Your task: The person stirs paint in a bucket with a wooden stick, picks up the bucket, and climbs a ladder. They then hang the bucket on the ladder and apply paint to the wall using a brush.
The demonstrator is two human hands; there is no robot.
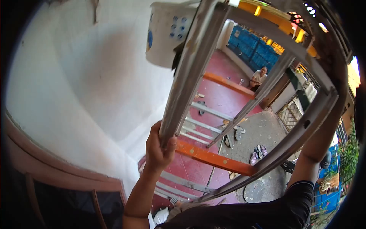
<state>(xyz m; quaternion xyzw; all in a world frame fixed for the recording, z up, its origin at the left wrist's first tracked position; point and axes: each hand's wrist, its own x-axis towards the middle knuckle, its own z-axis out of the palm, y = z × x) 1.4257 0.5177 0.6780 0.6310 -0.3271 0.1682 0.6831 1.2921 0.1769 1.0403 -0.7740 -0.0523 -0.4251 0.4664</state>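
My left hand is wrapped round the left rail of a metal stepladder, just above an orange rung. The right arm reaches up along the ladder's right side toward the top right; its hand is lost in the dark upper edge, so its fingers do not show. A white bucket with blue dots hangs beside the upper left rail, against the white wall. Through the ladder frame a second orange rung and grey metal rungs show.
A person sits low by the blue fence. Shoes lie on the grey concrete beside the red floor. A white wall and a brown window frame stand at left, plants at right.
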